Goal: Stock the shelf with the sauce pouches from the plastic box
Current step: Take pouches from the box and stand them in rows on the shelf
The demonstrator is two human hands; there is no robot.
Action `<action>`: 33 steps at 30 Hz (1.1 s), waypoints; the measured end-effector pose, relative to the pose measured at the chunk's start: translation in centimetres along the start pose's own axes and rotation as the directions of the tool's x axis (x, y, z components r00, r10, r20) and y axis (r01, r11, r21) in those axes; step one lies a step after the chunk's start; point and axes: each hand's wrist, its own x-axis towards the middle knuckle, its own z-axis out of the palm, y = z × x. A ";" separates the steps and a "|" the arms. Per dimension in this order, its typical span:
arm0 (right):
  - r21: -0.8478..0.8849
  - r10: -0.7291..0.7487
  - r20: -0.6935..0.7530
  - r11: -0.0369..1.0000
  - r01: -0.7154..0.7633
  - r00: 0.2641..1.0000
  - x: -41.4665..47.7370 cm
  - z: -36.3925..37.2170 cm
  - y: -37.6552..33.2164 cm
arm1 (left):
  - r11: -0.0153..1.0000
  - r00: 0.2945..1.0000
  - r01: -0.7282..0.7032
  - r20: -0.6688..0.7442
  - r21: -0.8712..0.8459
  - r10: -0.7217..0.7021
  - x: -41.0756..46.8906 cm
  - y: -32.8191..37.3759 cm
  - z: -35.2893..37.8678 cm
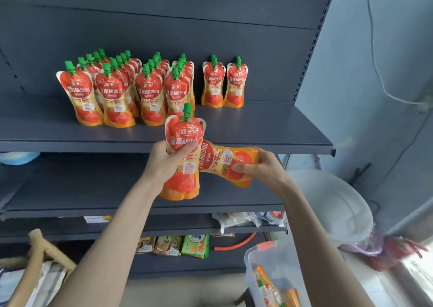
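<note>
Just before the shelf (257, 128), an upright pouch (185, 133) is clasped at its waist by the left hand (164, 163), and a sideways pouch (225, 163) by the right hand (262, 169). The soft, glossy film seems slippery, so the narrow waist should be held.

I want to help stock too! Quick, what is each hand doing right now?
Left hand: grips the upright sauce pouch around its middle.
Right hand: grips the sideways sauce pouch by its bottom end.

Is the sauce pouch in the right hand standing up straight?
No, the right hand holds its sauce pouch sideways, its top tucked behind the upright pouch in the left hand.
</note>
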 end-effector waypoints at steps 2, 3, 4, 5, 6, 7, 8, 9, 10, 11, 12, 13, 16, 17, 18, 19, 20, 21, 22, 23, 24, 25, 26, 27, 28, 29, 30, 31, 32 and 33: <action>-0.105 -0.007 0.001 0.994 0.007 1.000 1.8 -1.1 -0.9 | 1.000 0.999 -0.023 0.029 0.005 0.023 1.9 0.6 0.4; -0.176 0.001 0.008 0.984 0.000 1.000 2.8 -1.7 -1.3 | 0.999 0.998 -0.042 0.049 0.004 0.042 2.9 0.8 0.7; -0.250 0.022 0.025 0.968 -0.015 0.999 3.8 -2.2 -1.6 | 0.998 0.995 -0.063 0.073 0.005 0.062 3.9 1.1 1.1; -0.315 0.045 0.052 0.949 -0.027 0.998 4.8 -2.7 -1.9 | 0.996 0.992 -0.084 0.095 0.009 0.082 5.0 1.4 1.6; -0.361 0.062 0.088 0.932 -0.026 0.994 5.9 -3.0 -2.2 | 0.995 0.989 -0.103 0.112 0.011 0.101 6.3 1.7 2.1; -0.382 0.068 0.127 0.924 -0.015 0.990 7.1 -3.3 -2.3 | 0.993 0.985 -0.121 0.126 0.009 0.119 7.6 2.0 2.7; -0.392 0.066 0.160 0.920 0.002 0.985 8.4 -3.5 -2.3 | 0.990 0.981 -0.140 0.138 0.001 0.138 8.9 2.3 3.4; -0.397 0.057 0.178 0.918 0.019 0.982 9.7 -3.7 -2.3 | 0.987 0.977 -0.160 0.142 -0.009 0.160 10.2 2.7 4.2; -0.387 0.046 0.180 0.922 0.028 0.983 10.9 -4.0 -2.2 | 0.984 0.975 -0.178 0.131 -0.024 0.180 11.5 3.1 5.0; -0.347 0.038 0.168 0.938 0.023 0.985 12.2 -4.5 -2.2 | 0.980 0.975 -0.192 0.108 -0.048 0.196 12.9 3.3 5.8; -0.285 0.033 0.150 0.959 0.011 0.988 13.3 -5.0 -2.0 | 0.977 0.975 -0.200 0.084 -0.075 0.206 14.1 3.6 6.6; -0.222 0.029 0.130 0.975 0.001 0.991 14.5 -5.6 -1.8 | 0.974 0.975 -0.208 0.065 -0.089 0.214 15.4 3.6 7.3; -0.087 0.007 0.057 0.996 -0.002 0.998 18.0 -7.5 -1.0 | 0.969 0.970 -0.244 0.011 -0.045 0.245 18.9 3.1 9.2; -0.061 0.000 0.029 0.998 0.002 1.000 19.1 -8.2 -0.8 | 0.972 0.973 -0.231 -0.011 -0.042 0.231 20.0 2.7 9.7; -0.036 -0.008 0.005 0.999 0.008 1.000 20.2 -8.8 -0.5 | 0.978 0.979 -0.205 -0.023 -0.051 0.204 21.0 2.2 10.2; -0.011 -0.017 -0.013 1.000 0.017 1.000 21.3 -9.2 -0.1 | 0.982 0.984 -0.177 -0.020 -0.063 0.176 22.0 1.7 10.7; 0.014 -0.025 -0.027 1.000 0.025 0.999 22.4 -9.6 0.3 | 0.985 0.988 -0.154 -0.005 -0.075 0.154 22.9 1.2 11.2; 0.036 -0.030 -0.042 0.999 0.031 0.999 23.5 -9.8 0.7 | 0.986 0.989 -0.146 0.014 -0.079 0.148 23.8 0.7 11.7; 0.054 -0.034 -0.058 0.998 0.037 0.998 24.4 -9.9 1.0 | 0.986 0.989 -0.147 0.020 -0.083 0.149 24.5 0.4 12.1; 0.062 -0.043 -0.069 0.997 0.047 0.997 25.4 -9.9 1.4 | 0.984 0.988 -0.155 0.010 -0.085 0.156 25.3 0.0 12.5; 0.061 -0.057 -0.074 0.996 0.062 0.996 26.4 -9.8 1.7 | 0.984 0.988 -0.158 -0.014 -0.086 0.157 26.0 -0.3 12.9; 0.059 -0.072 -0.078 0.995 0.077 0.994 27.3 -9.8 2.1 | 0.985 0.987 -0.157 -0.043 -0.075 0.154 26.8 -0.6 13.3; 0.060 -0.085 -0.084 0.994 0.090 0.993 28.2 -9.7 2.3 | 0.987 0.987 -0.149 -0.069 -0.060 0.145 27.5 -0.8 13.6; 0.064 -0.093 -0.089 0.993 0.099 0.992 29.1 -9.6 2.6 | 0.990 0.987 -0.136 -0.089 -0.046 0.132 28.3 -1.1 13.8; 0.073 -0.098 -0.092 0.992 0.104 0.991 29.9 -9.6 2.7 | 0.992 0.988 -0.122 -0.101 -0.043 0.117 29.0 -1.3 14.0; 0.081 -0.097 -0.095 0.991 0.105 0.991 30.6 -9.5 2.8 | 0.993 0.989 -0.113 -0.104 -0.044 0.108 29.8 -1.5 14.1; 0.087 -0.097 -0.095 0.991 0.105 0.991 31.4 -9.4 2.9 | 0.993 0.990 -0.107 -0.102 -0.047 0.102 30.6 -1.6 14.1; 0.089 -0.098 -0.090 0.990 0.106 0.991 32.0 -9.3 2.9 | 0.994 0.990 -0.103 -0.096 -0.047 0.099 31.3 -1.7 14.2; 0.088 -0.102 -0.082 0.990 0.110 0.991 32.6 -9.2 3.0 | 0.994 0.991 -0.100 -0.093 -0.052 0.095 32.0 -1.8 14.1; 0.087 -0.106 -0.074 0.990 0.113 0.992 33.1 -9.1 3.2 | 0.994 0.992 -0.095 -0.092 -0.062 0.089 32.6 -1.9 14.0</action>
